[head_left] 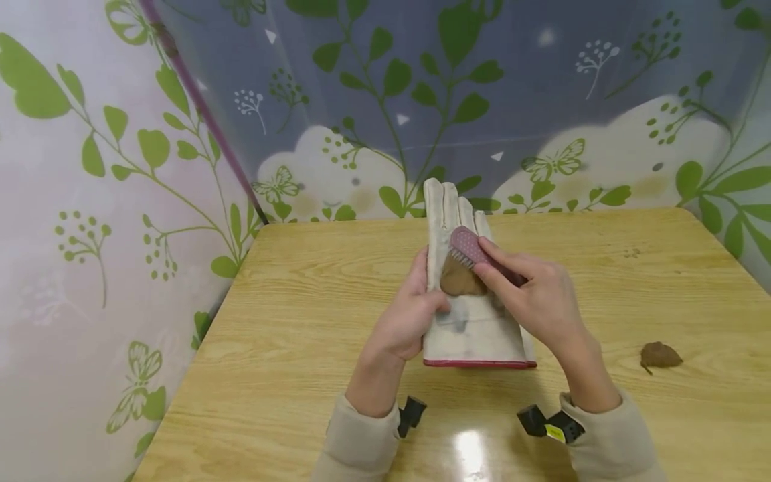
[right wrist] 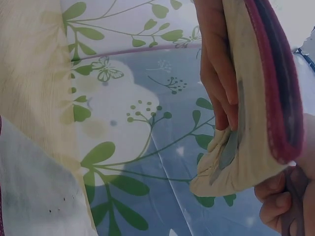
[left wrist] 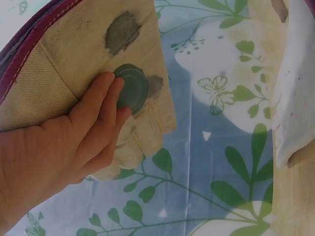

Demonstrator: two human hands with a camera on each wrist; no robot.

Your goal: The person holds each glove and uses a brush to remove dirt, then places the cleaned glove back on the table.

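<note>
A person's left hand (head_left: 409, 313) pinches a cream fabric glove with red edging (head_left: 478, 341) between thumb and fingers above a yellowish wood-grain surface (head_left: 277, 375), as the right hand (head_left: 545, 298) grips a mauve dotted brush (head_left: 471, 245), its pale bristles at the glove's brown patch (head_left: 460, 280). A brown leaf-shaped piece (head_left: 661, 355) lies at right.
</note>
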